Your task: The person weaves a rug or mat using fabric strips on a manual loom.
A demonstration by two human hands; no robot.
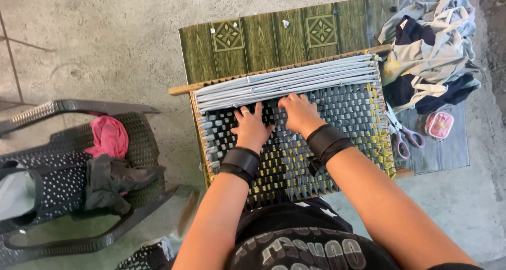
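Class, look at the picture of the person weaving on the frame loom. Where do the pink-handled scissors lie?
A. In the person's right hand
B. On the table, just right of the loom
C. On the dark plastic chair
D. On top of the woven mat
B: the pink-handled scissors lie on the table beside the right edge of the loom, while both the left hand and right hand press on the weave.

Soft, even daylight, brightest on the concrete floor toward 11 o'clock; shadows faint, no glare. Focus is sharp centrally, with slight wide-angle bending at the edges.
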